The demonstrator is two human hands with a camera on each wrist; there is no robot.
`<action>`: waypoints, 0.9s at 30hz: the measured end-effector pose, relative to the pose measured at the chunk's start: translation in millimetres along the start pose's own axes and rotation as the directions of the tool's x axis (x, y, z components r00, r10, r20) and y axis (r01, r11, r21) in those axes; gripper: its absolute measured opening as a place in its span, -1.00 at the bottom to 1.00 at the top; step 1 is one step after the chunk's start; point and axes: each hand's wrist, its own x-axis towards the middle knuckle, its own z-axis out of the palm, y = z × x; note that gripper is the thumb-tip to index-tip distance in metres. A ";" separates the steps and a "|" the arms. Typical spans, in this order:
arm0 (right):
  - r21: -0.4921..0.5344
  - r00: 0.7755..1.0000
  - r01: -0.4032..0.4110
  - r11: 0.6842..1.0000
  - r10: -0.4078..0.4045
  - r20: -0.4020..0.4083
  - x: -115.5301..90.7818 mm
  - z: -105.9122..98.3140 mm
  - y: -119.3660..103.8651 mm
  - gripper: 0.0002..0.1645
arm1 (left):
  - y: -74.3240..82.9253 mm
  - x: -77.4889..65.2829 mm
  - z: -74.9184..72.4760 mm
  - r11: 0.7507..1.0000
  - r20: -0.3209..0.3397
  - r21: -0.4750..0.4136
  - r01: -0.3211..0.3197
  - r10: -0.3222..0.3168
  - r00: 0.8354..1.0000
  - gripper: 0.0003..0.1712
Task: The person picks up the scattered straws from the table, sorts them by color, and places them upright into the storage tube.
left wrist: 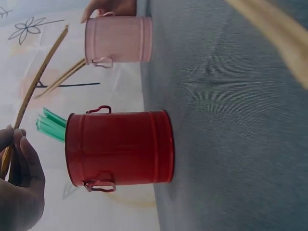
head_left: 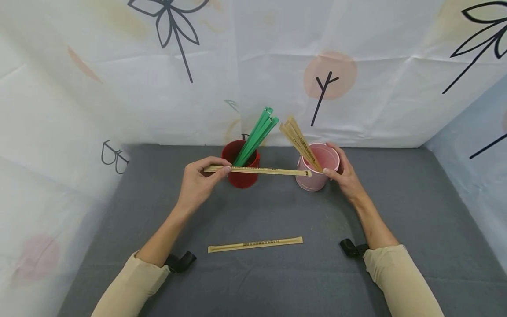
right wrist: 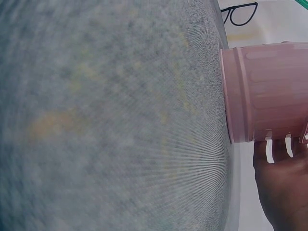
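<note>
My left hand (head_left: 200,180) pinches one end of a slim tan stick packet (head_left: 269,171) with dark print, between thumb and fingers. The packet lies level in the air, passing in front of the red bucket (head_left: 242,179), its far end overlapping the pink bucket (head_left: 310,182) in the head view. Several green stick packets (head_left: 256,136) stand leaning in the red bucket. In the pink one lean several tan stick packets (head_left: 299,141). My right hand (head_left: 346,176) grips the pink bucket at its right side, thumb at the near rim and fingers round the back.
Another tan stick packet (head_left: 255,245) lies on the grey cloth (head_left: 253,281) nearer to me. Behind the buckets hangs a white curtain (head_left: 269,79) printed with leaves and trees. Small wire handles show on the red bucket's side in the left wrist view.
</note>
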 end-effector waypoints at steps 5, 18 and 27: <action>0.010 1.000 0.007 1.000 -0.007 0.003 -0.1 0.5 1.4 -0.16 | -2.6 15.6 3.7 0.998 -0.039 -0.049 -0.050 0.048 0.998 -0.84; 0.023 1.000 0.006 1.000 -0.006 0.010 -1.1 0.3 2.6 -0.14 | 23.1 40.7 36.5 0.983 -0.015 0.078 -0.164 0.165 0.986 -0.86; -0.007 1.000 -0.016 1.000 0.016 0.010 -0.8 -1.0 -1.3 -0.15 | 9.4 59.3 52.3 0.984 -0.016 0.067 -0.167 0.168 0.986 -0.72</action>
